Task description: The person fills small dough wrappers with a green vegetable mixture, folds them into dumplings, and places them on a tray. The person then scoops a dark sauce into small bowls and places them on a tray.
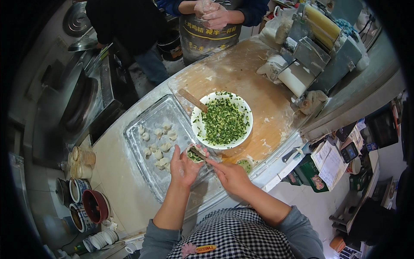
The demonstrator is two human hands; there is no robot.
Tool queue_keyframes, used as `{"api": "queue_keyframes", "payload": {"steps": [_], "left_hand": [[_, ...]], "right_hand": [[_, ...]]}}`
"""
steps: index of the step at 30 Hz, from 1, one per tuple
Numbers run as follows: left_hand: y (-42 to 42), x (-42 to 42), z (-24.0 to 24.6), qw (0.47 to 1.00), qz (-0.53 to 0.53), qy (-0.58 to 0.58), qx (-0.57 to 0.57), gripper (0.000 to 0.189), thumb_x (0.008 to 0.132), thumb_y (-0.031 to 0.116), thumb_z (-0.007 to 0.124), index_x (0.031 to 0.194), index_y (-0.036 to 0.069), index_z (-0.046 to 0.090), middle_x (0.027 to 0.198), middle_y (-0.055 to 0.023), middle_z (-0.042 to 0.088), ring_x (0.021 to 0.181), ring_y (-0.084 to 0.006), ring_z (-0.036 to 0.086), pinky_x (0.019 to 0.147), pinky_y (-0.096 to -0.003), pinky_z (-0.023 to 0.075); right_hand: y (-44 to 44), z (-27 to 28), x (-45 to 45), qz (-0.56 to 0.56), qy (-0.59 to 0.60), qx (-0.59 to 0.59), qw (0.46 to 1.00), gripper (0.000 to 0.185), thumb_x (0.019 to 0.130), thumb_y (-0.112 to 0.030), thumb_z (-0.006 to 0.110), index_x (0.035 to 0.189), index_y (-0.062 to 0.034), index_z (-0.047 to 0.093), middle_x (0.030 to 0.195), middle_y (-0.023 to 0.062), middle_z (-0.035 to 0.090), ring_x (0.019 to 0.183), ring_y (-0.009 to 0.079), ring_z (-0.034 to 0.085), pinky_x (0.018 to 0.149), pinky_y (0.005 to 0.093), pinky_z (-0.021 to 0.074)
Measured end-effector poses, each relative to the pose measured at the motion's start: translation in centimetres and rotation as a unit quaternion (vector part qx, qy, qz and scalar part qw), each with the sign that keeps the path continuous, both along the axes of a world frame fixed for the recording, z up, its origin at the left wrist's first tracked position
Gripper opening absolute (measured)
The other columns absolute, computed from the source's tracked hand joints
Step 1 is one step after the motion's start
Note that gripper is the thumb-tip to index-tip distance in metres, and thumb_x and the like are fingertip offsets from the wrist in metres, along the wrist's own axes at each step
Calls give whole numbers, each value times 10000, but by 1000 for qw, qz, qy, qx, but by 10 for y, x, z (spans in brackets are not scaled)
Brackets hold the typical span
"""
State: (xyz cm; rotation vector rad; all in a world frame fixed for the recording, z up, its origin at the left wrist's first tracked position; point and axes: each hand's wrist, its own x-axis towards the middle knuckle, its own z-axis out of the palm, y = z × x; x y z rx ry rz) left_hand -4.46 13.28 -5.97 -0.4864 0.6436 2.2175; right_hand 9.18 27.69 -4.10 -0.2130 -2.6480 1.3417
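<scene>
My left hand [184, 170] is palm up under a dough wrapper [194, 156] holding chopped green filling. In my right hand [231, 174] is a thin filling spatula [198, 152], its tip against the filling in the wrapper. Beyond both hands stands a white bowl [249, 124] of chopped greens and small pale bits, with a wooden handle [192, 99] leaning over its rim. Several folded dumplings [158, 153] lie on the floured metal tray [129, 131] to the left. Near my right wrist is a small bowl [245, 164] with green bits in it.
Across the floured wooden board [226, 74] a person in an apron [210, 39] has both hands together; another person [124, 26] stands by the stove at left. A dough-rolling machine [310, 61] is at back right. A knife [290, 154] lies at the right edge. Jars [83, 156] and bowls [94, 205] line the left.
</scene>
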Motion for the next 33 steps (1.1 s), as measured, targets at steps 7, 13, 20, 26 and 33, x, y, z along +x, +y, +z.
{"api": "queue_keyframes", "payload": {"steps": [7, 13, 20, 26, 33], "left_hand": [[8, 4, 14, 999, 3, 2, 45, 545, 1032, 490, 370, 1174, -25, 478, 1126, -201, 576, 1094, -404, 568, 986, -573, 454], [11, 9, 21, 1000, 6, -2, 24, 543, 1032, 491, 368, 1164, -22, 487, 1103, -181, 579, 1070, -391, 571, 987, -572, 451], [17, 10, 26, 999, -16, 7, 36, 547, 1033, 496, 365, 1140, -24, 497, 1066, -169, 587, 1030, -372, 586, 954, -557, 466], [17, -5, 31, 996, -73, 31, 38, 568, 1032, 506, 361, 1145, -33, 498, 1044, -175, 592, 1011, -382, 594, 930, -550, 476], [15, -11, 35, 999, -25, 46, 13, 555, 1042, 477, 355, 1181, -42, 496, 1083, -190, 590, 1064, -412, 584, 966, -566, 464]], "right_hand": [[0, 17, 4, 8, -22, 3, 1000, 435, 915, -99, 573, 1337, -203, 590, 835, 167, 651, 770, 358, 630, 677, 443, 503], [-2, 20, 11, -3, -22, 2, 1000, 447, 908, -92, 586, 1343, -196, 587, 828, 157, 640, 784, 340, 612, 695, 429, 500], [-7, 19, 16, 8, -62, 40, 997, 469, 908, -114, 598, 1359, -241, 571, 862, 153, 608, 768, 342, 610, 689, 431, 507], [-9, 27, 20, 11, -111, 93, 989, 491, 909, -136, 607, 1375, -281, 552, 892, 154, 593, 760, 335, 611, 661, 435, 510], [10, 40, 40, 34, -80, 99, 991, 605, 891, -51, 557, 1464, -185, 420, 919, 138, 623, 792, 331, 640, 664, 416, 530]]}}
